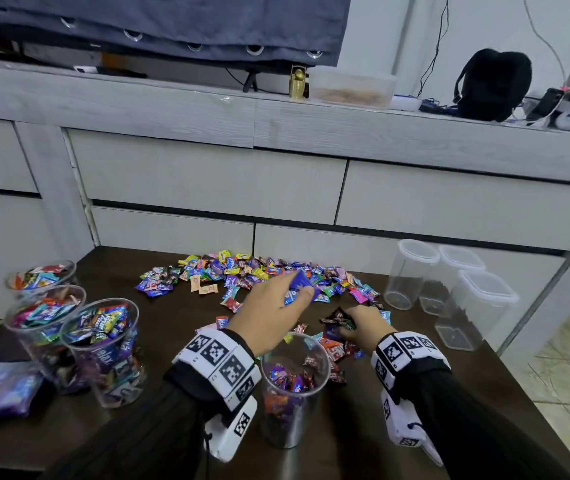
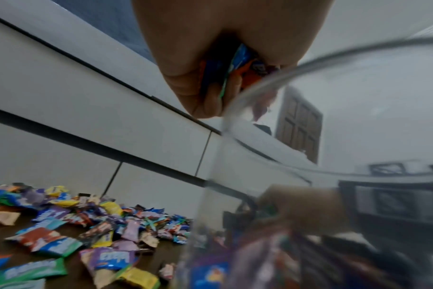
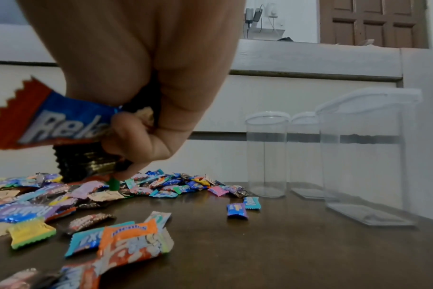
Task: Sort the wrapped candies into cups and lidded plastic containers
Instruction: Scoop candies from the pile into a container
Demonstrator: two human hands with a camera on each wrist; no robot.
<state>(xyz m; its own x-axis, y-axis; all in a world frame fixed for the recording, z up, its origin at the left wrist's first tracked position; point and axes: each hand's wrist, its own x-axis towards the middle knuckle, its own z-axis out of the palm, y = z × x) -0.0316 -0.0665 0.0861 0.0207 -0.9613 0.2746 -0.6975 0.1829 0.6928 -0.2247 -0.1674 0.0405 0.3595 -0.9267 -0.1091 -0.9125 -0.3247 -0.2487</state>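
The half-filled clear cup (image 1: 294, 386) standing nearest the person serves as the landmark, and it looks placed there so both hands can drop into it without reaching. Just behind its rim the left hand (image 1: 269, 317) hovers with fingers curled round a small bunch of wrapped candies, a blue-purple wrapper (image 1: 299, 289) showing on top; in the left wrist view those candies (image 2: 237, 68) sit bunched in the fist right above the cup's rim (image 2: 272, 82), which suggests a handful is being gathered before release rather than single pieces. Right of the cup the right hand (image 1: 363, 327) is down among loose sweets, its fingers closed on several candies at once: the right wrist view shows a red-and-blue "Relax" wrapper (image 3: 49, 125) and a stack of dark wrappers (image 3: 84, 162) pinched together, probably one kind being collected. The main candy pile (image 1: 259, 275) lies spread on the dark table (image 1: 415, 410) behind the cup, flat enough for the brands to be read. Left of the cup three fuller cups (image 1: 103, 341) stand grouped, likely finished sorts kept out of the way. Right and behind the cup, three lidded plastic containers (image 1: 449, 292) stand empty with lids on, so that part of the sorting looks not yet begun
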